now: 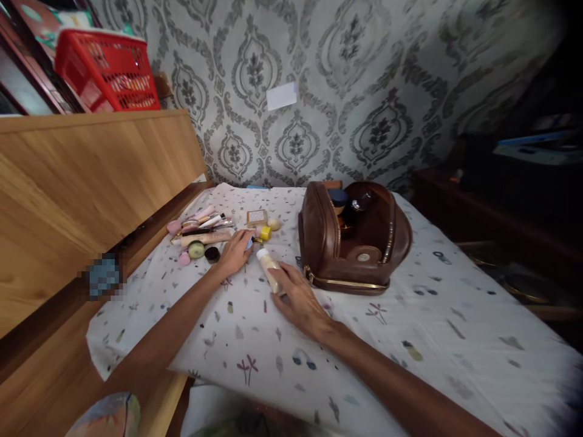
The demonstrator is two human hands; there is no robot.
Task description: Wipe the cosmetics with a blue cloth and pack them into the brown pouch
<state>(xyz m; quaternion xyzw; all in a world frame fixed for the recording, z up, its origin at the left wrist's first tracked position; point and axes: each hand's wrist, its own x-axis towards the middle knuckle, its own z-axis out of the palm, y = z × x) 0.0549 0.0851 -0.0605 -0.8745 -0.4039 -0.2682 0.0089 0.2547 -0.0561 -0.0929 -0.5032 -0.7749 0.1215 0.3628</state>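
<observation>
My right hand is wrapped round a cream-coloured bottle with a white cap, tilted just over the cloth. To its left, my left hand has its fingers closed at a small light-blue item whose kind I cannot make out. Near those fingertips lie a yellow-capped item, a pale egg-shaped piece and a flat square case. Beside the left hand are a green round jar, a dark round lid or jar, a beige tube and several makeup brushes.
A brown toiletry bag stands unzipped at right of centre, with a dark-capped jar and other containers inside. Patterned cloth covers the table. A wooden panel borders the left side, topped by a red basket.
</observation>
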